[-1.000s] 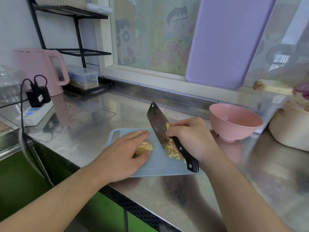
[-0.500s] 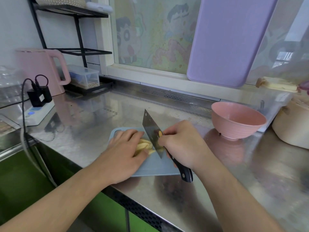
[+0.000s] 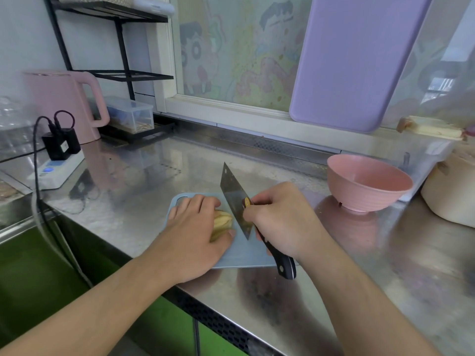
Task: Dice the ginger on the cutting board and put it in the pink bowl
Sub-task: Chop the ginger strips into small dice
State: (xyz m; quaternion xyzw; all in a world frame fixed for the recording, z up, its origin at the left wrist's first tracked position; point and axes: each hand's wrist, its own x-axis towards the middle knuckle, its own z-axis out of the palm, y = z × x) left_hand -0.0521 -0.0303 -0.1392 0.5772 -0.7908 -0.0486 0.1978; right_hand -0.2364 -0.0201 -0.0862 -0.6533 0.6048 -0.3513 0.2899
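With my left hand (image 3: pixel 195 235) pinning the pale yellow ginger strips (image 3: pixel 221 222) on the small blue plastic cutting board (image 3: pixel 241 255), left of the pink bowl (image 3: pixel 368 183), I should keep fingertips tucked while my right hand (image 3: pixel 280 217), wrapped round the black-handled steel cleaver (image 3: pixel 235 201), chops evenly.

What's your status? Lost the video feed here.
Left hand holds ginger on board. Right hand grips cleaver, blade down. Pink bowl empty, unobstructed.
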